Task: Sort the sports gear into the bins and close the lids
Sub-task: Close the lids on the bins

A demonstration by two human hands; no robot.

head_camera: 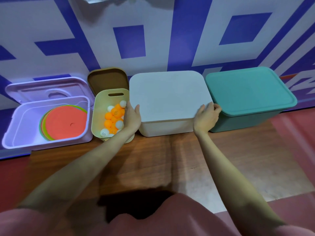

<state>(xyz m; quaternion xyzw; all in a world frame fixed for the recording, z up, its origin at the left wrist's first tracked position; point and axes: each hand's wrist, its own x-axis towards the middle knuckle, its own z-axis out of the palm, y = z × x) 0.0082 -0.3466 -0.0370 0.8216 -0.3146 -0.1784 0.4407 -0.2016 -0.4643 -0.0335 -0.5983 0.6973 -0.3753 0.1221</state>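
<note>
Four bins stand in a row against the wall. The white bin (163, 129) in the middle has its white lid (168, 94) lying flat on top. My left hand (132, 116) grips the lid's front left corner and my right hand (207, 117) grips its front right corner. To the right, the teal bin (242, 122) is covered by its teal lid (248, 91). The small yellow bin (98, 114) holds several orange and white table tennis balls (112, 120); its brown lid (107, 79) leans behind it. The lilac bin (20, 126) at the left holds flat coloured discs (65, 122), lid (46, 89) raised.
A wooden board (153, 159) lies on the red floor (293, 126) under and in front of the bins. A blue and white patterned wall (153, 34) rises right behind them. My pink-clad knees (170, 218) fill the bottom edge.
</note>
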